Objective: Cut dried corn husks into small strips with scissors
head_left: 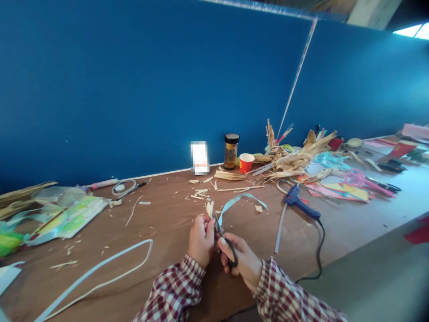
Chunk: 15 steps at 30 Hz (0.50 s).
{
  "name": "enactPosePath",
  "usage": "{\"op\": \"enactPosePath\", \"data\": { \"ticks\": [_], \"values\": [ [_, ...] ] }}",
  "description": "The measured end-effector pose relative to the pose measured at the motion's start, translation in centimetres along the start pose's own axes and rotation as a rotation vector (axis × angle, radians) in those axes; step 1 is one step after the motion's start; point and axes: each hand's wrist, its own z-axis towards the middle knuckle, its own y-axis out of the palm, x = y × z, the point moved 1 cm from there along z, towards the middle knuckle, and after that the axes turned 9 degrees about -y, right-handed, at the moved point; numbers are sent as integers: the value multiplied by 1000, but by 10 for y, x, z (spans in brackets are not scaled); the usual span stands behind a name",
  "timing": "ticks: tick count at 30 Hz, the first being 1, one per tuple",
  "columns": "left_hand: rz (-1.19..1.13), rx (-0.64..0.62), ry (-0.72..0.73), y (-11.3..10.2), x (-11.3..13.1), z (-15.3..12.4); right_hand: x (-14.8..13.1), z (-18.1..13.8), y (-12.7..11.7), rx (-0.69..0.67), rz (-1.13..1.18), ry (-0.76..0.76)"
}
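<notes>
My left hand (201,241) is closed around a small bundle of pale dried husk (209,209), whose tips stick up above the fingers. In my right hand (243,257) are scissors (232,255) with black handles, the fingers wrapped through and round the loops. The scissor blades point up and to the left, close against the husk piece; whether they touch it I cannot tell. A light blue ribbon (239,197) curves over the table just beyond the hands, its near end running down behind the scissors. Pale husk scraps (201,193) lie scattered past my left hand.
A blue glue gun (301,203) with a black cord lies right of my hands. Farther back stand a jar (231,154), a red paper cup (246,164) and a heap of dried husks (295,158). Thin white cord (110,279) loops at front left. A blue partition (134,89) rises behind.
</notes>
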Motion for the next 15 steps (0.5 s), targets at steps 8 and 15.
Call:
{"op": "enactPosePath", "data": {
  "ticks": [8,15],
  "values": [
    [125,9,55,-1,-5,1,-11,1,-2,46,-50,-44],
    [-77,27,-122,-13,-10,18,-29,-3,-36,-29,-406,-89]
  ]
}}
